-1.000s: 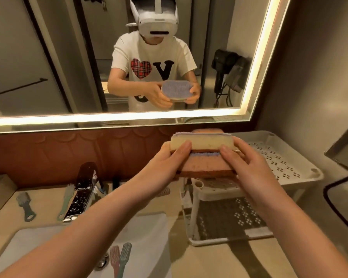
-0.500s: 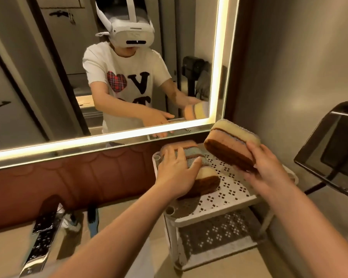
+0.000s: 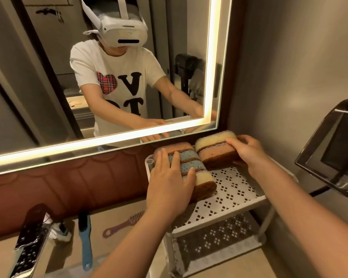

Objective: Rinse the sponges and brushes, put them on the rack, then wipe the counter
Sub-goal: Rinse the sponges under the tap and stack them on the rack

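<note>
Pressing flat, your left hand (image 3: pixel 169 183) steadies one sponge stack (image 3: pixel 191 169) on the rack (image 3: pixel 235 189) top shelf; your right hand (image 3: pixel 247 150) clamps the second stack (image 3: pixel 215 151) just behind, seating it snugly alongside. Brushes (image 3: pixel 84 239) wait on the tabletop (image 3: pixel 117 245).

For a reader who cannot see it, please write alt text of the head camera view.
Two bare hands set layered sponges on the top shelf of a white perforated rack: the left hand presses on one stack of sponges, the right hand grips another stack beside it. Brushes lie on the counter below a lit mirror.
</note>
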